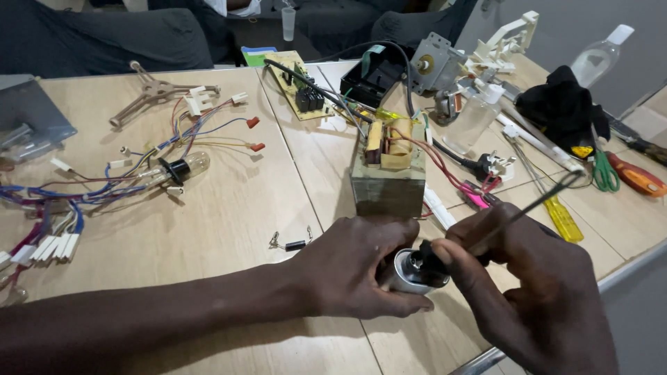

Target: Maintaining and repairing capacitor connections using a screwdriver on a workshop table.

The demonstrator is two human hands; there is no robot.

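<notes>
The right hand [535, 292] pinches a thin probe [535, 201] at three o'clock of the smooth, likely slippery metal capacitor [410, 272], which the left hand [354, 267] clasps around its body.

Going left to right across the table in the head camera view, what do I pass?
Wire bundle → bulb → small diode → left hand → transformer → right hand → orange-handled tool.
</notes>
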